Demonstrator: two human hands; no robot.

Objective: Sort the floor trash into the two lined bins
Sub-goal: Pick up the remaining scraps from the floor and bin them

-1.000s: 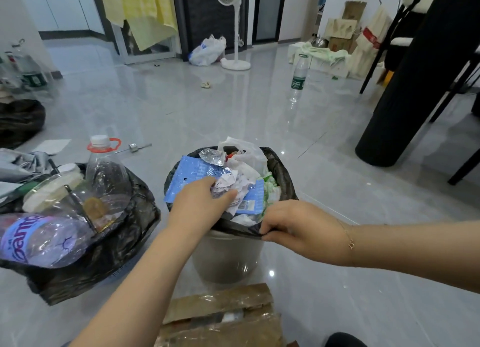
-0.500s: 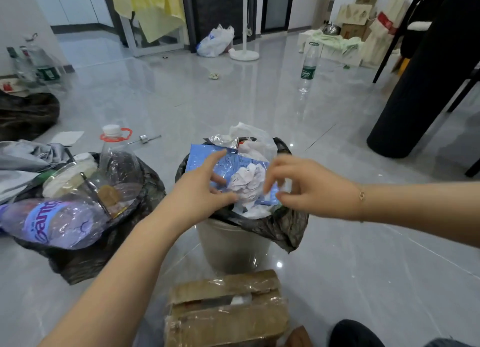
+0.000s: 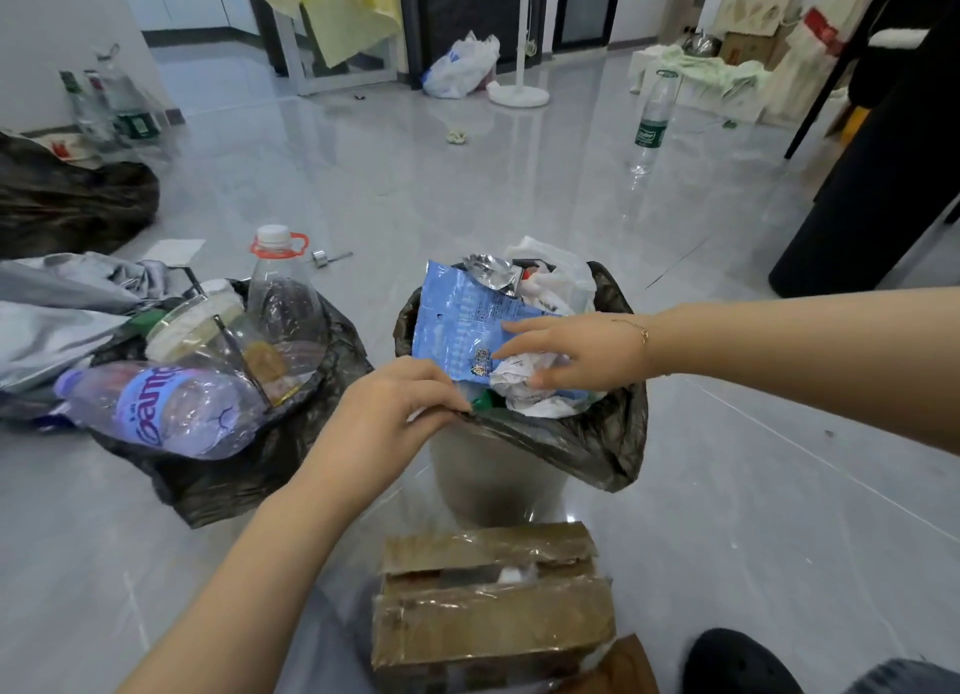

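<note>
A grey bin (image 3: pixel 498 485) with a black liner (image 3: pixel 597 433) stands in front of me, heaped with a blue packet (image 3: pixel 457 319), crumpled white paper (image 3: pixel 519 389) and foil. My left hand (image 3: pixel 395 407) pinches the liner's edge at the near rim. With fairly straight fingers, my right hand (image 3: pixel 582 350) presses on the blue packet and the crumpled paper. To the left, a second black-lined bin (image 3: pixel 234 480) holds plastic bottles (image 3: pixel 171 412) and clear containers.
A taped cardboard box (image 3: pixel 493 605) lies on the floor just before the grey bin. A standing plastic bottle (image 3: pixel 652 126), a small scrap (image 3: pixel 457 135) and a white paper sheet (image 3: pixel 174 250) lie farther off. A black bag (image 3: pixel 67 199) sits far left, a black cylinder (image 3: pixel 857 199) at the right.
My left hand left the top of the trash and took hold of the liner at the near rim. My right hand, which had let go of the liner, settled onto the packet and paper.
</note>
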